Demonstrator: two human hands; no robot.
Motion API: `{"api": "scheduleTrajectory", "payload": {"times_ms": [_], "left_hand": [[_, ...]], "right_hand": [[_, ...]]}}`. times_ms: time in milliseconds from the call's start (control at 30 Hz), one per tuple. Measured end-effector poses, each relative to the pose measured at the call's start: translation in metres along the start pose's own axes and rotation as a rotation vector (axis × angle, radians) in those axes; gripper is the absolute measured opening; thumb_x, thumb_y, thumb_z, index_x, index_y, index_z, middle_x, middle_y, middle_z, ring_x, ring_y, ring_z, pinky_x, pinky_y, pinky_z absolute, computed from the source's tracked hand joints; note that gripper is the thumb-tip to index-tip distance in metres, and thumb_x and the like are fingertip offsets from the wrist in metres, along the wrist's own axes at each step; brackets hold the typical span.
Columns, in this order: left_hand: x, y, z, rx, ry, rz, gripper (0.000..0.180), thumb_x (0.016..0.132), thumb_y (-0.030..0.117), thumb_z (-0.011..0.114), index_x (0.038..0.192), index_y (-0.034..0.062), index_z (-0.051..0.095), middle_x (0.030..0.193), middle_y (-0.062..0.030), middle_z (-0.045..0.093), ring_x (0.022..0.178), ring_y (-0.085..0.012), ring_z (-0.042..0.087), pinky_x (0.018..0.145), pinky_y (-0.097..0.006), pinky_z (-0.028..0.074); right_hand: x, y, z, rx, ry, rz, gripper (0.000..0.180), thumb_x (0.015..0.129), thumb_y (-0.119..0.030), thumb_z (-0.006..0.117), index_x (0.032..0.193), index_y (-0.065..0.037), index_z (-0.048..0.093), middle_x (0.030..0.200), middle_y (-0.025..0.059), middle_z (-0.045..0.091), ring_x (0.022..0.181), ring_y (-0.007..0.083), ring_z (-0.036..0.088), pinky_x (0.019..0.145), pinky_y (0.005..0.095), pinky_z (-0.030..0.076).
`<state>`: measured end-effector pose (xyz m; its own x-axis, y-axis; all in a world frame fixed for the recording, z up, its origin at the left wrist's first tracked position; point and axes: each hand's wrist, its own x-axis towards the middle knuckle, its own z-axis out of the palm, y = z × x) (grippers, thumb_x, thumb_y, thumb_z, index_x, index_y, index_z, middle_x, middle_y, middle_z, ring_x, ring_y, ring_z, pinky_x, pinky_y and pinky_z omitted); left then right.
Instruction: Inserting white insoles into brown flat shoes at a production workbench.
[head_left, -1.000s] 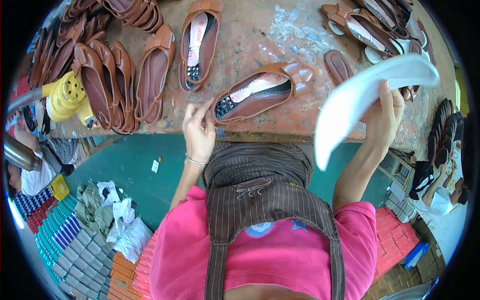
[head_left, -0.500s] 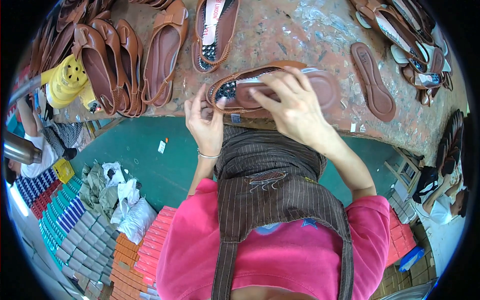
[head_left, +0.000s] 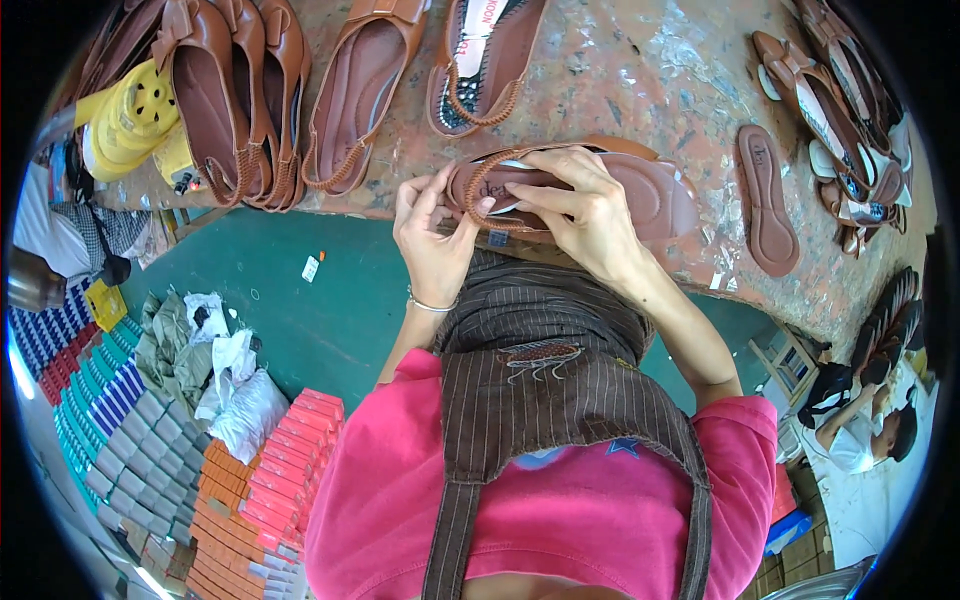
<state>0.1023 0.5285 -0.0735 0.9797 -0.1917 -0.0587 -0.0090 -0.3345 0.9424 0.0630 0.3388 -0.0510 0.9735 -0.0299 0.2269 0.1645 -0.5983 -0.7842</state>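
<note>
Across the table's front edge lies a brown slingback shoe (head_left: 620, 150), its braided heel strap at the left. A brown insole (head_left: 650, 195) runs along it, its heel end within the strap and its rounded front part lying over the shoe's toe end. My left hand (head_left: 435, 235) is closed on the heel end, thumb at the strap and fingers behind it. With thumb and fingers my right hand (head_left: 590, 210) grips the insole near its middle. A second loose insole (head_left: 768, 200) rests farther right on the table.
Another slingback (head_left: 490, 60) without an insole lies beyond my hands. Several finished-looking brown shoes (head_left: 215, 110) stand at the left beside a yellow clog (head_left: 135, 120). More shoes (head_left: 825, 110) are heaped at the right. Stacked boxes (head_left: 290, 460) stand on the green floor behind me.
The insole has slid left, so its heel now covers the dark patterned shoe bed inside the strap. My left hand has closed in on that end. The whole view has shifted slightly.
</note>
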Motion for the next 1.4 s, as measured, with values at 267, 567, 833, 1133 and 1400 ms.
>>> {"api": "scheduleTrajectory", "payload": {"times_ms": [267, 567, 833, 1133, 1400], "left_hand": [[0.005, 0.003, 0.005, 0.014, -0.002, -0.043, 0.04, 0.08, 0.002, 0.08, 0.117, -0.0038, 0.065, 0.104, -0.0029, 0.051, 0.088, -0.0103, 0.062, 0.071, -0.021, 0.056], [0.016, -0.009, 0.006, 0.06, 0.045, -0.061, 0.024, 0.08, 0.001, 0.078, 0.102, -0.0048, 0.069, 0.093, -0.002, 0.056, 0.073, -0.0065, 0.06, 0.062, -0.02, 0.05], [0.025, -0.001, 0.007, 0.193, 0.101, 0.108, 0.006, 0.084, 0.0, 0.071, 0.089, -0.0028, 0.069, 0.069, -0.0067, 0.057, 0.053, -0.0107, 0.049, 0.051, -0.027, 0.04], [0.019, 0.01, 0.005, 0.348, -0.014, 0.089, 0.01, 0.087, 0.005, 0.067, 0.082, -0.0022, 0.063, 0.065, -0.0121, 0.059, 0.052, -0.0189, 0.056, 0.052, -0.033, 0.043], [-0.054, 0.044, 0.043, 0.554, -0.319, 0.466, 0.024, 0.081, 0.023, 0.074, 0.068, 0.0072, 0.06, 0.071, -0.0084, 0.063, 0.065, -0.0274, 0.063, 0.055, -0.04, 0.046]], "right_hand": [[0.002, 0.008, 0.007, -0.075, -0.042, -0.04, 0.024, 0.07, -0.001, 0.071, 0.094, -0.004, 0.076, 0.106, 0.0132, 0.068, 0.101, 0.0292, 0.063, 0.094, 0.043, 0.048], [0.0, 0.004, 0.008, -0.216, -0.173, -0.112, 0.037, 0.069, -0.003, 0.066, 0.105, 0.002, 0.071, 0.116, 0.0171, 0.063, 0.11, 0.0313, 0.06, 0.101, 0.0418, 0.047], [0.002, 0.003, 0.013, -0.211, -0.367, -0.265, 0.043, 0.075, -0.011, 0.064, 0.117, -0.005, 0.068, 0.129, 0.012, 0.062, 0.127, 0.0257, 0.053, 0.115, 0.0416, 0.035], [-0.017, -0.004, -0.013, -0.492, -0.185, 0.046, 0.039, 0.073, -0.009, 0.061, 0.11, -0.007, 0.072, 0.124, 0.0112, 0.066, 0.128, 0.0247, 0.054, 0.119, 0.049, 0.021], [0.017, 0.022, -0.088, -0.221, 0.519, 0.418, 0.076, 0.081, -0.025, 0.079, 0.134, 0.013, 0.041, 0.102, 0.0275, 0.063, 0.095, 0.0392, 0.064, 0.08, 0.0417, 0.052]]}}
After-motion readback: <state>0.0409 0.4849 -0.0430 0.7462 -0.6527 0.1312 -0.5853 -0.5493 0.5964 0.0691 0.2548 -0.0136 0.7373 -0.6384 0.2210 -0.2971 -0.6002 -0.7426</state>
